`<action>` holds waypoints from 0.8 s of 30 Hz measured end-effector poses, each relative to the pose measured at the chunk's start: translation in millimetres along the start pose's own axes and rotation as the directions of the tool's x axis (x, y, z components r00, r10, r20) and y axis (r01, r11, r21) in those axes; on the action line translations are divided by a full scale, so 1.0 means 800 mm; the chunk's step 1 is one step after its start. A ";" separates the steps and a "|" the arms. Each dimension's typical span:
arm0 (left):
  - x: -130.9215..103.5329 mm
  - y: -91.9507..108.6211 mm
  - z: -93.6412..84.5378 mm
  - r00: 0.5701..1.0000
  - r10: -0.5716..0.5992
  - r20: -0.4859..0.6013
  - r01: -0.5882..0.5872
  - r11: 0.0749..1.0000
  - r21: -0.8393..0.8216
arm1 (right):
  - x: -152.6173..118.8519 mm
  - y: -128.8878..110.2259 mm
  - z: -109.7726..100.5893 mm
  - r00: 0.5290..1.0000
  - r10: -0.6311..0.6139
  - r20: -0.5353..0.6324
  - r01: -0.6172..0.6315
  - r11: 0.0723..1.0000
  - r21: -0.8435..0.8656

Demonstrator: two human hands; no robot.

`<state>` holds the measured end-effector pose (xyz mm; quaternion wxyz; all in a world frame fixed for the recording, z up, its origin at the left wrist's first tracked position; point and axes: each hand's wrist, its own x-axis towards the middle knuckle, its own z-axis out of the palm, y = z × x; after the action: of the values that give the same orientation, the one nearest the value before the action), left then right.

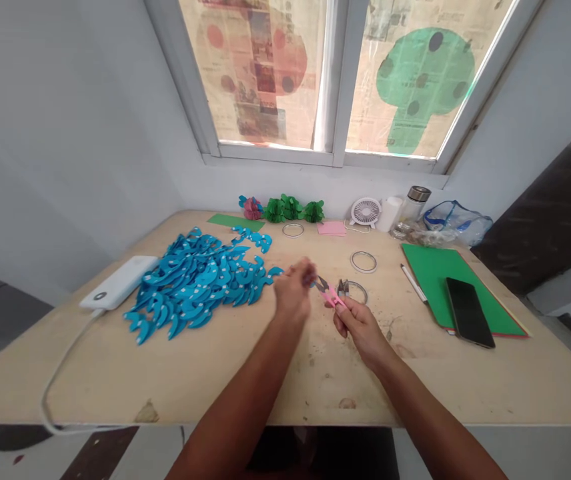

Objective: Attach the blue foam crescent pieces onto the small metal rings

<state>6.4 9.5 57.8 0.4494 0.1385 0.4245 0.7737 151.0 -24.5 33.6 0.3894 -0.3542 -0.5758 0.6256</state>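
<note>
My right hand [358, 325] is closed around the pink handles of small pliers [333, 293]. The dark jaws point up and left, close to the fingertips of my left hand [293, 283]. That hand is blurred, its fingers curled together; a speck of blue shows at the fingertips, but what they hold is too unclear to name. To its left lies a heap of blue crescent-shaped pieces [195, 280] with small white squares on them. One end of the heap reaches the left hand. Just beyond the pliers rests a metal ring [363, 287] beside a dark metal object [343, 288].
Two more rings [363, 262] [293, 231] lie farther back. A white power bank [119, 283] with a cable sits left. A phone [469, 313] rests on green sheets [458, 273], beside a pen [414, 283]. Along the wall stand green paper shapes [290, 208], a fan [366, 212] and a bottle [412, 210].
</note>
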 end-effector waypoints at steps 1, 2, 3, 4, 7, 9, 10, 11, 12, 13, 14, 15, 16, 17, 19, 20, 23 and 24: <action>0.009 0.005 -0.004 0.993 0.076 -0.085 -0.075 0.997 0.019 | -0.004 0.003 -0.006 1.000 0.020 -0.008 -0.020 1.000 0.012; 0.015 0.008 -0.008 0.980 0.162 -0.117 -0.152 0.984 0.090 | -0.006 0.006 -0.013 0.999 0.031 -0.042 -0.029 0.999 0.042; 0.018 0.008 -0.013 0.969 0.234 -0.084 -0.213 0.956 0.203 | -0.008 0.009 -0.021 0.996 0.033 -0.089 -0.025 0.996 0.084; 0.017 0.005 -0.017 0.967 0.255 0.000 -0.240 0.911 0.337 | -0.008 0.011 -0.030 0.986 0.025 -0.163 -0.005 0.993 0.119; -0.007 -0.021 -0.028 0.900 0.075 0.429 -0.394 0.560 0.729 | -0.002 0.018 -0.054 0.934 0.013 -0.358 0.063 0.978 0.201; -0.029 -0.044 -0.031 0.828 -0.053 0.558 -0.541 0.183 0.821 | 0.004 0.022 -0.065 0.913 0.042 -0.407 0.082 0.956 0.281; -0.038 -0.054 -0.031 0.800 -0.111 0.589 -0.590 0.033 0.807 | 0.005 0.024 -0.068 0.906 0.061 -0.419 0.083 0.945 0.316; -0.044 -0.063 -0.029 0.782 -0.142 0.607 -0.621 -0.085 0.780 | 0.006 0.026 -0.070 0.903 0.080 -0.421 0.078 0.935 0.345; -0.049 -0.069 -0.028 0.772 -0.158 0.616 -0.636 -0.171 0.753 | 0.006 0.028 -0.071 0.901 0.095 -0.424 0.074 0.928 0.365; -0.051 -0.074 -0.025 0.765 -0.167 0.622 -0.644 -0.229 0.730 | 0.005 0.029 -0.072 0.898 0.106 -0.427 0.070 0.923 0.378; -0.051 -0.077 -0.023 0.764 -0.171 0.622 -0.644 -0.267 0.717 | 0.004 0.030 -0.072 0.896 0.114 -0.429 0.069 0.919 0.387; -0.050 -0.079 -0.021 0.767 -0.174 0.617 -0.639 -0.287 0.714 | 0.003 0.030 -0.072 0.893 0.119 -0.435 0.071 0.916 0.395; -0.049 -0.079 -0.020 0.775 -0.178 0.607 -0.630 -0.293 0.719 | 0.001 0.030 -0.072 0.891 0.125 -0.437 0.071 0.912 0.404; -0.047 -0.079 -0.019 0.786 -0.180 0.592 -0.617 -0.288 0.732 | 0.000 0.030 -0.072 0.890 0.132 -0.437 0.069 0.907 0.414; -0.044 -0.078 -0.021 0.812 -0.165 0.560 -0.583 -0.247 0.774 | -0.001 0.029 -0.071 0.891 0.147 -0.430 0.062 0.898 0.436; -0.042 -0.077 -0.024 0.826 -0.143 0.546 -0.564 -0.211 0.798 | -0.001 0.029 -0.070 0.892 0.152 -0.427 0.060 0.894 0.444; -0.038 -0.074 -0.034 0.857 -0.057 0.513 -0.515 -0.058 0.855 | 0.000 0.030 -0.069 0.888 0.159 -0.431 0.066 0.884 0.462; -0.034 -0.072 -0.036 0.865 -0.025 0.501 -0.501 -0.007 0.865 | 0.000 0.030 -0.068 0.886 0.162 -0.434 0.069 0.880 0.469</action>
<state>38.3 -14.5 -0.1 0.1551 0.6256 0.7094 0.2852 197.8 -0.9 5.0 0.5734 -0.4009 -0.2880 0.6539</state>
